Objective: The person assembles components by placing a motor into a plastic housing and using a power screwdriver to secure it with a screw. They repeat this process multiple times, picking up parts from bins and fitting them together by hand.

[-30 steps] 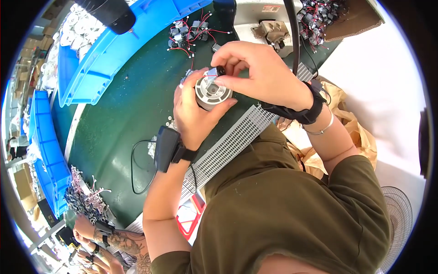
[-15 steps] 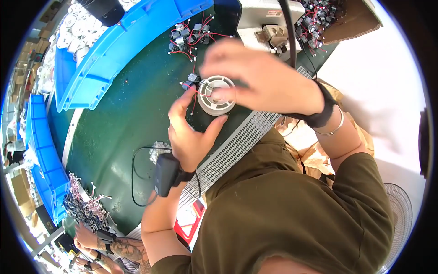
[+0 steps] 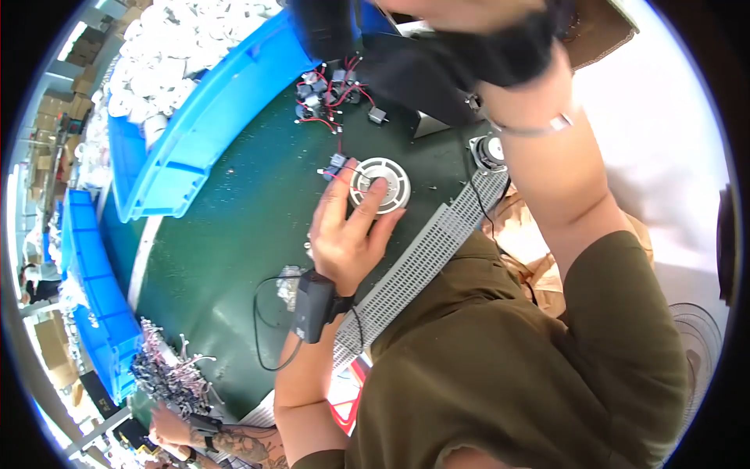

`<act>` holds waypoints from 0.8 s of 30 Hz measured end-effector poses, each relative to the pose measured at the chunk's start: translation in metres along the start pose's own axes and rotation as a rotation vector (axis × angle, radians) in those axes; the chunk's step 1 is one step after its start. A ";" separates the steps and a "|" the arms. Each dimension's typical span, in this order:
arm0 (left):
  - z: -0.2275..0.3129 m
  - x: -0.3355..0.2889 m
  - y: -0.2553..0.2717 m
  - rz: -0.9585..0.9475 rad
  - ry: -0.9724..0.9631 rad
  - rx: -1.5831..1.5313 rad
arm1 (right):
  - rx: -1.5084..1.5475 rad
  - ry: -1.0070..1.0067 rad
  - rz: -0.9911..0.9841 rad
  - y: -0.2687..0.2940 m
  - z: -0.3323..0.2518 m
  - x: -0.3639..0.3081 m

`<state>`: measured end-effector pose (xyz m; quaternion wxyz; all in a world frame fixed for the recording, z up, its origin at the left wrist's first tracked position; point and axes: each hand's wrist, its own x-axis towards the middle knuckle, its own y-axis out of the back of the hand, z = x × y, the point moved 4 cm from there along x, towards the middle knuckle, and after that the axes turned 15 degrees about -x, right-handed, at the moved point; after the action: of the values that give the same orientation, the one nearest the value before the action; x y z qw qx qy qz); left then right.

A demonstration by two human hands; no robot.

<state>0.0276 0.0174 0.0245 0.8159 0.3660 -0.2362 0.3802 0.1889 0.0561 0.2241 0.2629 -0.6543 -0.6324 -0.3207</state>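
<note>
A round white plastic housing (image 3: 401, 189) with a slotted ring sits on the green work surface. My left hand (image 3: 344, 246) grips its near left side, one finger pressed into the middle and the thumb along the rim. Beside the fingertips lies a small dark grey block (image 3: 336, 162) with thin red and black wires, one of which runs into the housing. My right hand (image 3: 469, 9) is at the top edge, blurred, with its fingers beyond the picture; what it holds, if anything, is hidden.
Several wired grey blocks (image 3: 316, 98) lie beyond the housing. A blue bin (image 3: 183, 160) of white parts is at the far left. A round speaker-like part (image 3: 491, 150) rests by the perforated metal strip (image 3: 422, 250). Another person's hand (image 3: 168, 428) works at lower left near a wire heap (image 3: 172, 379).
My right hand has left the housing and moved up and away to the top edge. My left hand has shifted a finger into the housing's middle. The speaker-like part has come into view.
</note>
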 end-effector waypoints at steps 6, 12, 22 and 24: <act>-0.002 0.003 0.005 0.004 0.037 -0.028 | -0.320 -0.293 0.495 0.058 -0.025 -0.091; -0.004 0.001 0.005 -0.026 0.066 0.000 | -0.081 -0.204 0.463 0.081 -0.008 -0.110; -0.004 -0.001 0.003 -0.043 0.085 0.009 | -0.080 -0.133 0.463 0.091 0.005 -0.121; -0.004 -0.001 0.003 -0.044 0.081 0.005 | -0.190 -0.191 0.494 0.089 0.001 -0.122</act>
<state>0.0249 0.0216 0.0225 0.8321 0.3574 -0.1938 0.3772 0.2780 -0.0292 0.1376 0.2096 -0.8376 -0.4429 -0.2417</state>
